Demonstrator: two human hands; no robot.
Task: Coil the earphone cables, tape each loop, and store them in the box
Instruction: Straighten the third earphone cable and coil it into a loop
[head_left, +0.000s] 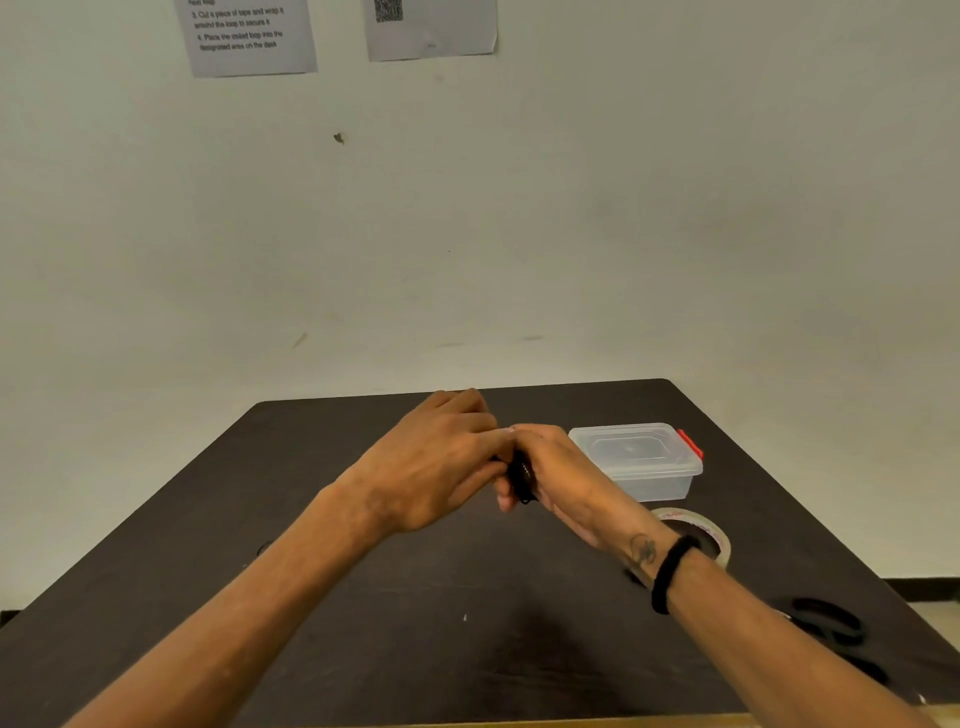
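Both hands, left (431, 462) and right (550, 473), grip black coiled cable (521, 475), bunched tight between fingers.

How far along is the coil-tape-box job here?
Done: nothing visibly stored; the box sits lidded and looks empty. In hand: left hand and right hand both grip a black cable bundle over the table. Left: taping; the tape roll and scissors lie unused, then boxing.
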